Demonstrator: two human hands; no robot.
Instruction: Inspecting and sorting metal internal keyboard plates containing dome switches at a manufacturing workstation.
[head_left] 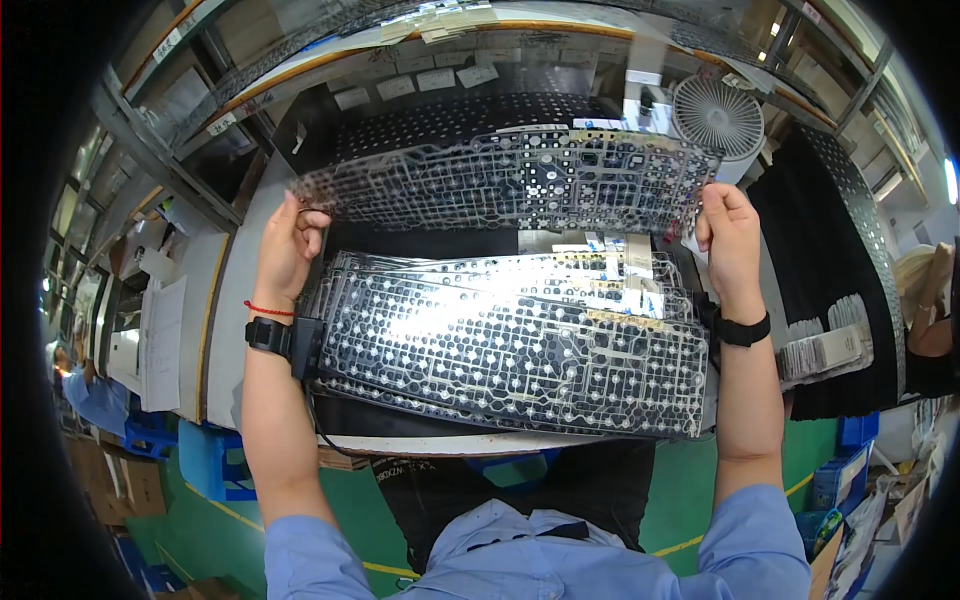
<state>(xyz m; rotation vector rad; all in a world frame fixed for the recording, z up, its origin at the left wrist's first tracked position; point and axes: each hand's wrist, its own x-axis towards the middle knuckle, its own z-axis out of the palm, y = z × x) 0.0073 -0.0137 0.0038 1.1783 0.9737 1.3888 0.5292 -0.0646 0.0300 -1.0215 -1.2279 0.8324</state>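
Sheet [440,185] spans between left hand [285,250] and right hand [733,240], ends pinched.

We've got a thin, see-through plastic sheet with silvery tracks [440,185] mid-frame, smooth and kinda shiny. The pile of clear, white-dotted plastic sheets [600,380] below it is super glossy, with glare blowing out part of our view. Upper right, we see a round white fan [718,118], smooth plastic by the look of it. The light-blue shirt [755,545] at the bottom is matt, wrinkly cloth, and the brown cardboard box [130,480] lower left looks matt too.
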